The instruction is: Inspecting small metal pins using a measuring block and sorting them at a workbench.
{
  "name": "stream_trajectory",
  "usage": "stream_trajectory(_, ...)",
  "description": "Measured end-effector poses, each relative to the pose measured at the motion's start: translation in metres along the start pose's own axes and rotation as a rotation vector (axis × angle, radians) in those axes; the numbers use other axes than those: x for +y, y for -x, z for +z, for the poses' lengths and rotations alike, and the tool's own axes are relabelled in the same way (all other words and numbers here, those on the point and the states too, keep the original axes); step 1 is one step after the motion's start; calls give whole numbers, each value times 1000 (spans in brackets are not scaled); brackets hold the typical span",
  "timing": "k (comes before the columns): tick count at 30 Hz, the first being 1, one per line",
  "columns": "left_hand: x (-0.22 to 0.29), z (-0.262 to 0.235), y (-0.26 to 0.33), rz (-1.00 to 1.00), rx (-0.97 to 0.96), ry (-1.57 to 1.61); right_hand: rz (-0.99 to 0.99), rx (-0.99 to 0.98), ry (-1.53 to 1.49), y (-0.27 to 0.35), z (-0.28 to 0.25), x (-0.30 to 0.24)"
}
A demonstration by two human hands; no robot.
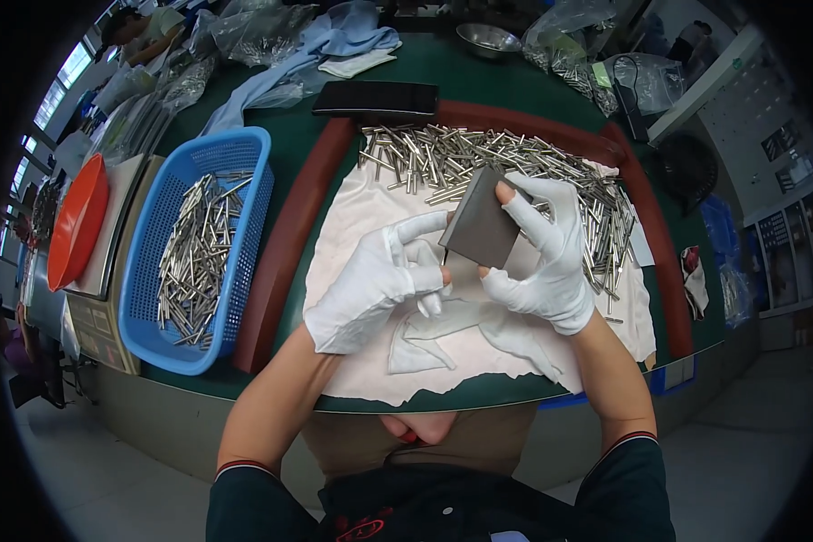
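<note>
My right hand [544, 244], in a white glove with bare fingertips, grips a flat dark grey block [483, 221] between fingers and thumb. The block is tilted up above the pale cloth. At its left edge is my left hand [384, 275], gloved the same way, with thumb and index fingertip closed on what looks like a slim metal pin [444, 258], mostly hidden. Beyond both hands a heap of shiny metal pins [465, 149] spreads along the back and right of the pale cloth [348, 230]. A crumpled white cloth strip [425, 348] lies below my hands.
Dark red raised borders [289, 244] frame the work area on the green table. To the left stands a blue basket [135, 271] with more pins, beside a red-orange tray [79, 221]. A black phone-like slab [375, 98], a metal bowl [488, 38] and plastic bags [257, 36] lie farther back.
</note>
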State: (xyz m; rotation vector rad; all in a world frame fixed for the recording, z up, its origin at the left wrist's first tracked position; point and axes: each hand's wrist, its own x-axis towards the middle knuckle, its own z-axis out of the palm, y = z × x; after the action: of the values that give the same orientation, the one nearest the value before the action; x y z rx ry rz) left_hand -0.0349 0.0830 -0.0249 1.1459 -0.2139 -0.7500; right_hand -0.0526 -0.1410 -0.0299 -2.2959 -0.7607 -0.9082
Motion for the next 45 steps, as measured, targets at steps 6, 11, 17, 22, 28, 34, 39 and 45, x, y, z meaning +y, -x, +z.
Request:
stream_trajectory(6, -6, -7, 0, -3, -34, 31, -36, -28, 17, 0, 0, -1)
stream_trajectory(11, -8, -1, -5, -52, -72, 78, -49, 10, 75, 0, 2, -3)
stream_trajectory(17, -8, -2, -5, -32, -87, 137, -62, 17, 105, -6, 4, -10)
stream_trajectory(22, -12, -3, -5, -10, -36, 208, -96, 79, 113, 3, 0, 0)
stream_trajectory(28, -11, -9, -2, -33, -72, 207, -134, 106, 160, 3, 3, -4)
stream_trajectory(34, -8, -11, -3, 8, -104, 218, -142, 112, 174, 0, 4, -5)
stream_trajectory(39, -5, -7, -3, 54, -29, 255, -97, 85, 219, -1, 7, -2)
stream_trajectory(45, -6, -6, -4, 102, 26, 171, 61, 148, 101, 8, 0, 2)
